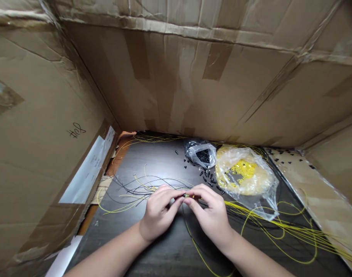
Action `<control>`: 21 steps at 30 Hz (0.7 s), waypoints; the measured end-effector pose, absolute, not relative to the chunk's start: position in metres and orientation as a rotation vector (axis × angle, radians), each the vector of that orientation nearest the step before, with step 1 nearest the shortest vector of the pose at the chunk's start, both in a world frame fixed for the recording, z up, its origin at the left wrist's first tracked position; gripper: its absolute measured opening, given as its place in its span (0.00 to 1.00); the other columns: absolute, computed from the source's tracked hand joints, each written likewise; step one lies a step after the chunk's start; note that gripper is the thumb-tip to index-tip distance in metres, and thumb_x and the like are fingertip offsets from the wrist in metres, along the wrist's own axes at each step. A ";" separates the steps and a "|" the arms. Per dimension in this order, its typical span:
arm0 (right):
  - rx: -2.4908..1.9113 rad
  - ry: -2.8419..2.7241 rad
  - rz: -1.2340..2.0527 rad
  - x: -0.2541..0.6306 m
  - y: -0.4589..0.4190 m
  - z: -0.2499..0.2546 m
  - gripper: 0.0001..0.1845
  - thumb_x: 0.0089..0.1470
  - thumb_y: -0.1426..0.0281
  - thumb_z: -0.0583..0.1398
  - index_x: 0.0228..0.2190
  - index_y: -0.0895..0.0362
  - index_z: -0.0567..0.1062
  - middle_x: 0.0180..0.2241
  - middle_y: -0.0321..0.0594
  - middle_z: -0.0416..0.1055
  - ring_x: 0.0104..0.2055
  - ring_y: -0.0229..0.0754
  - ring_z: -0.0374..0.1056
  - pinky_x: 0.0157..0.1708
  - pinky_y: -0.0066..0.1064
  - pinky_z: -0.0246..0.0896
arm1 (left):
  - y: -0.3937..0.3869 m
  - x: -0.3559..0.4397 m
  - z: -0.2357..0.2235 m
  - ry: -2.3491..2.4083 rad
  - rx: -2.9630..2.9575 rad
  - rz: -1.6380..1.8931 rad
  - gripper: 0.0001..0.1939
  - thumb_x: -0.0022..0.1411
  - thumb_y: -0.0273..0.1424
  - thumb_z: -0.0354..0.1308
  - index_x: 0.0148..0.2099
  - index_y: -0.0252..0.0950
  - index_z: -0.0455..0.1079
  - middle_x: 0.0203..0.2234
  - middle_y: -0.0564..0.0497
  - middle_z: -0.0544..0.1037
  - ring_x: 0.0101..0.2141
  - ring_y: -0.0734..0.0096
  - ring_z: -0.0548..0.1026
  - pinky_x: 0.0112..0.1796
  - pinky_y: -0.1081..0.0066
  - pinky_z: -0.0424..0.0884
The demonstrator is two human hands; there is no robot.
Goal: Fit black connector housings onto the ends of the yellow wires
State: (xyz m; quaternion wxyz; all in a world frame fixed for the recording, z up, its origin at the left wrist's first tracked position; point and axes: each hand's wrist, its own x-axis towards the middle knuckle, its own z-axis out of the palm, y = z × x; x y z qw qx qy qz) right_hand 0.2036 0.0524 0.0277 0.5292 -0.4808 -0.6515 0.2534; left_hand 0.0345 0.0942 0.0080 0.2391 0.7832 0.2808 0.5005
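Observation:
My left hand and my right hand meet over a dark table, fingertips pinched together on a small yellow piece at the end of a thin wire. Both hands are closed in a pinch. Thin yellow wires trail off to the right across the table. More yellow and black wires lie spread to the left of my hands. A yellow wire runs down from the pinch toward the front edge.
A clear bag of yellow pieces and a smaller clear bag of black pieces lie behind my hands, with loose black pieces scattered between. Taped cardboard walls enclose the table on the left, back and right.

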 end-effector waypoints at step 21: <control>-2.055 -2.079 0.199 0.298 0.215 -0.011 0.07 0.57 0.69 0.63 0.36 0.59 0.80 0.38 0.44 0.79 0.43 0.44 0.74 0.46 0.36 0.65 | 0.099 0.046 0.007 0.833 1.274 1.072 0.18 0.58 0.41 0.65 0.44 0.33 0.73 0.35 0.44 0.82 0.39 0.64 0.80 0.43 0.67 0.74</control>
